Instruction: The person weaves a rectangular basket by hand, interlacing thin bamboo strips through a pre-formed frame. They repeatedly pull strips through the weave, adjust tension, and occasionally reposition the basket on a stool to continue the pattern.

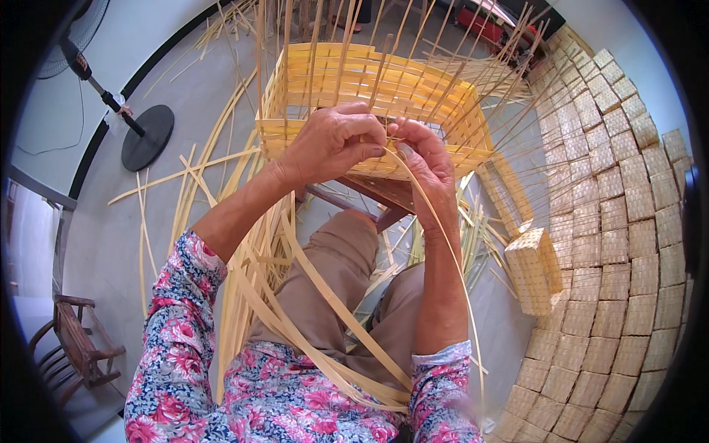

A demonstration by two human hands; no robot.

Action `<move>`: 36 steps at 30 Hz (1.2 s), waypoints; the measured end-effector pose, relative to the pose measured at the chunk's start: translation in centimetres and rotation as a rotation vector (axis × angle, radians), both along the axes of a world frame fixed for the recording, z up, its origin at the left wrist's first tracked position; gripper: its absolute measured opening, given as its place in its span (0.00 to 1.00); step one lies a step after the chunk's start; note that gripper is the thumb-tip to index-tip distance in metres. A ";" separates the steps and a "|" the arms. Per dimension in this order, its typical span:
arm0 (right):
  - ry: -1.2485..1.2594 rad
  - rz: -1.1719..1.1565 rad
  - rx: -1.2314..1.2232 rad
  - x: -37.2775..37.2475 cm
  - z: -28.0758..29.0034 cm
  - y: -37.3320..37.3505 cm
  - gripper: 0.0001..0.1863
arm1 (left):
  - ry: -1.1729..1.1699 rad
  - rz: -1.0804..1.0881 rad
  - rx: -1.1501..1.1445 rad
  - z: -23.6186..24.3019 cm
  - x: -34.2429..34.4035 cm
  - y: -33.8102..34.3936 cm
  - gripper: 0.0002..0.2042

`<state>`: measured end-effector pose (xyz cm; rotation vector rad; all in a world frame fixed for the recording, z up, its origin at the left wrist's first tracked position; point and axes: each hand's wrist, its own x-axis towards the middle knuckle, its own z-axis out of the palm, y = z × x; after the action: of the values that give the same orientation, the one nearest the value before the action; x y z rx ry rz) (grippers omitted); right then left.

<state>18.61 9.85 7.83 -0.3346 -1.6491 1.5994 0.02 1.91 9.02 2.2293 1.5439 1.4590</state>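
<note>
A half-woven yellow bamboo basket stands in front of me, its upright stakes sticking up past the woven rows. At its near wall my left hand is closed, thumb and fingers pinched together. Close beside it my right hand also pinches. Between the two hands runs a thin bamboo strip, whose long end curves down past my right forearm. The fingertips cover the spot where the strip meets the basket. More flat bamboo strips lie across my lap.
Beneath the basket is a dark wooden stool. Stacked woven baskets line the right side, with a finished one on the floor nearby. At the left are a fan base and a small wooden chair. Loose strips litter the floor.
</note>
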 end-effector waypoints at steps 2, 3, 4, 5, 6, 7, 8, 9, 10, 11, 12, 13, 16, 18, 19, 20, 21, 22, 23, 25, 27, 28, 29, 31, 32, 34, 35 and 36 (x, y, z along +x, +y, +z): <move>-0.001 -0.040 0.044 0.1 -0.5 0.2 0.14 | -0.057 -0.029 -0.011 -0.1 0.0 0.1 0.04; -0.017 -0.066 0.039 0.0 -0.5 -0.1 0.12 | -0.129 -0.044 -0.044 -0.1 -0.1 0.1 0.04; -0.032 -0.093 0.033 0.0 -0.5 -0.4 0.10 | -0.200 -0.061 -0.076 -0.1 -0.2 0.2 0.05; -0.030 -0.103 0.003 -0.1 -0.6 -0.6 0.10 | -0.271 -0.079 -0.109 -0.1 -0.1 0.3 0.05; -0.026 -0.117 -0.027 -0.1 -0.6 -0.9 0.11 | -0.338 -0.096 -0.121 -0.3 0.0 0.4 0.05; -0.022 -0.131 -0.058 0.0 -0.8 -0.9 0.11 | -0.404 -0.114 -0.134 -0.5 0.0 0.6 0.04; -0.032 -0.161 -0.080 0.2 -1.3 -0.5 0.13 | -0.469 -0.133 -0.147 -0.7 0.2 0.9 0.04; -0.013 -0.146 -0.100 0.3 -1.7 -0.3 0.14 | -0.465 -0.089 -0.141 -0.8 0.3 1.0 0.04; 0.007 -0.131 -0.120 0.3 -1.9 -0.1 0.14 | -0.460 -0.046 -0.134 -0.9 0.5 1.2 0.04; 0.027 -0.115 -0.139 0.3 -2.1 0.1 0.15 | -0.455 -0.003 -0.126 -0.9 0.7 1.3 0.05; 0.070 -0.106 -0.131 0.2 -2.1 0.2 0.15 | -0.371 0.076 -0.081 -0.9 1.2 1.3 0.05; 0.099 -0.134 -0.223 0.2 -2.1 -0.1 0.15 | -0.287 0.154 -0.036 -0.8 1.9 1.5 0.05; 0.178 -0.214 -0.562 0.7 -2.4 -1.0 0.16 | 0.010 0.360 0.102 -1.5 2.6 2.1 0.09; 0.211 -0.272 -0.875 2.4 -3.5 -0.6 0.17 | 0.158 0.441 0.156 -2.0 2.8 2.3 0.11; 0.258 -0.280 -0.923 3.5 -4.7 0.4 0.17 | 0.198 0.458 0.161 -2.2 2.9 2.1 0.11; 0.306 -0.288 -0.970 4.8 -6.1 1.7 0.17 | 0.239 0.475 0.166 -2.3 3.0 2.0 0.11; 0.365 -0.292 -1.020 5.6 -7.0 2.7 0.17 | 0.193 0.475 0.142 -2.1 3.3 1.3 0.12; 0.375 -0.346 -1.003 6.0 -6.2 3.1 0.16 | 0.150 0.476 0.121 -1.6 3.8 0.3 0.13; 0.406 -0.367 -0.984 6.3 -5.7 3.4 0.17 | 0.106 0.476 0.101 -1.3 4.1 0.0 0.13; 0.462 -0.405 -0.948 6.4 -5.2 3.9 0.17 | 0.249 0.334 0.283 -1.2 3.9 0.3 0.14; 0.542 -0.367 -0.885 6.7 -4.7 4.7 0.15 | 0.333 0.243 0.306 -1.1 4.5 1.1 0.14; 0.583 -0.335 -0.905 6.6 -4.7 5.0 0.15 | 0.351 0.229 0.244 -0.8 5.5 2.2 0.14; 0.625 -0.305 -0.924 6.5 -4.7 5.2 0.14 | 0.369 0.214 0.183 -0.5 6.3 3.1 0.14; 0.697 -0.231 -0.977 6.3 -5.1 5.4 0.13 | 0.394 0.238 0.123 -0.9 6.9 4.7 0.11; 0.703 -0.288 -0.990 6.1 -5.2 5.6 0.11 | 0.406 0.238 0.089 -0.9 6.9 5.3 0.10; 0.785 -0.181 -1.058 6.8 -6.3 6.5 0.10 | 0.353 0.222 0.112 -1.2 7.0 6.1 0.06; 0.825 -0.125 -1.092 7.0 -6.9 6.9 0.09 | 0.293 0.204 0.106 -1.1 6.9 6.1 0.06; 0.806 -0.166 -1.079 6.7 -6.0 6.6 0.09 | 0.224 0.183 0.102 -0.9 6.8 6.1 0.05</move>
<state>25.31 16.40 1.86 -0.2767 -0.0791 1.9898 6.82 7.96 8.16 2.4399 1.8221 1.4002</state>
